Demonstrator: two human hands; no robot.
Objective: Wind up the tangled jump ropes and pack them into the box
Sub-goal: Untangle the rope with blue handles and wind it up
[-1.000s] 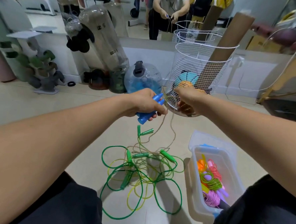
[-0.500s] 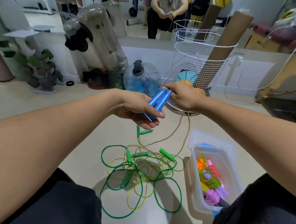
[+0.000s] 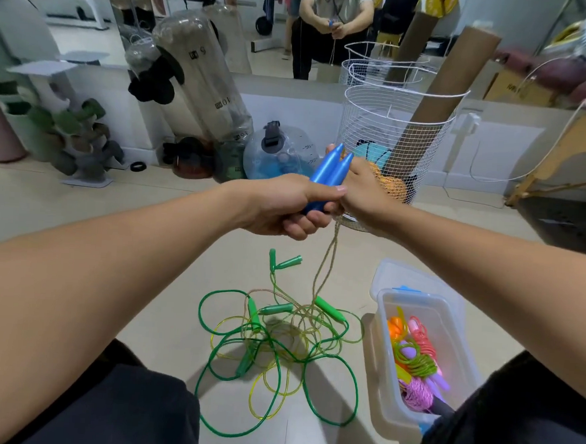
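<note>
My left hand (image 3: 286, 204) grips two blue jump-rope handles (image 3: 329, 174) side by side, tips pointing up and away. My right hand (image 3: 365, 192) sits right against them, pinching their tan cord (image 3: 327, 261), which hangs in a double strand down to the floor. Below lies a tangle of green and yellow ropes (image 3: 277, 351) with several green handles. A clear plastic box (image 3: 384, 364) at lower right holds several wound ropes in orange, pink, green and purple.
A white wire basket (image 3: 393, 125) with a cardboard tube and balls stands just behind my hands. Clear water bags (image 3: 204, 79), a blue water weight (image 3: 282, 156) and a dumbbell rack (image 3: 74, 136) line the mirrored wall. My knees frame the bottom corners.
The blue handles have tipped upright in my left hand, which closed around them. My right hand came in against them and the tan cord now hangs straighter as a double strand.
</note>
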